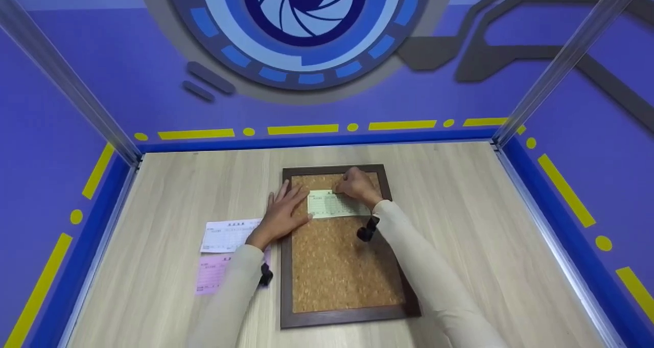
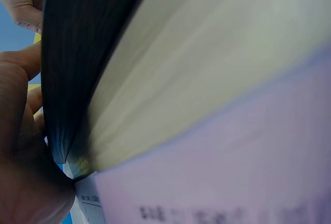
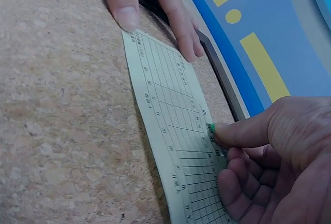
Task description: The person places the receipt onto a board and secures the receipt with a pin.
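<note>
**Two hands at a green slip on a cork board**

Two loose slips, pink point(image 1: 212, 274) and white point(image 1: 227, 234), are seen nearest, on the table point(image 1: 168, 184). Beyond them, the cork board point(image 1: 337, 266) is steadied by the flat, straight-fingered left hand point(image 1: 281, 212). A green pin point(image 3: 211, 127) is pinched by the right hand point(image 1: 357, 185) against the green slip point(image 1: 332, 205), farthest up the board.

I press a small green pushpin point(image 3: 211, 127) into the top edge of the pale green printed paper slip point(image 1: 332, 204), which lies flat on the brown-framed cork board point(image 1: 337, 266).
</note>
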Motion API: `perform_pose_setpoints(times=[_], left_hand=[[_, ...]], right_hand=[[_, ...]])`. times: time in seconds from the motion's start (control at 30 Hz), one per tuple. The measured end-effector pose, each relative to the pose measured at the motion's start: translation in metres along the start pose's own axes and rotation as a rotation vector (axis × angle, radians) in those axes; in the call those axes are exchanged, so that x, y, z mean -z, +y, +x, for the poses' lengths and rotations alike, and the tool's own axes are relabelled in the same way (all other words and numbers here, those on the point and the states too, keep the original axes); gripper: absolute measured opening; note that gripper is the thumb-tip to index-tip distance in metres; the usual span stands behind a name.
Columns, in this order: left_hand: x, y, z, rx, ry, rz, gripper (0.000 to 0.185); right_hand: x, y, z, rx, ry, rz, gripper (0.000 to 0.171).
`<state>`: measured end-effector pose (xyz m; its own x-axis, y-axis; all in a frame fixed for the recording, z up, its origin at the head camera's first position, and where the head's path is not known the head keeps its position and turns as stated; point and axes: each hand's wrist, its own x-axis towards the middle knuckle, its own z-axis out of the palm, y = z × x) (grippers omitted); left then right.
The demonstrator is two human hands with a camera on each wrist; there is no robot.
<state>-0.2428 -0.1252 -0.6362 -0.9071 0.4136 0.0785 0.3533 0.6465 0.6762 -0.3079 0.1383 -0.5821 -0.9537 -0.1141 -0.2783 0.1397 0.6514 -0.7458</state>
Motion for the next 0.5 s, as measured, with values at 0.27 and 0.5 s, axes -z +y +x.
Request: perform_pose_setpoints(times=[0.27, 0.5], left_hand=[[0.003, 0.006, -0.002, 0.005, -0.005, 0.001, 0.075], [0.0, -0.002, 0.001, 0.014, -0.025, -0.025, 0.08]], right_hand=[[-0.002, 0.004, -0.001, 0.031, 0.005, 0.03, 0.045], [-0.004, 0.016, -0.004, 0.144, 0.035, 0.113, 0.028]])
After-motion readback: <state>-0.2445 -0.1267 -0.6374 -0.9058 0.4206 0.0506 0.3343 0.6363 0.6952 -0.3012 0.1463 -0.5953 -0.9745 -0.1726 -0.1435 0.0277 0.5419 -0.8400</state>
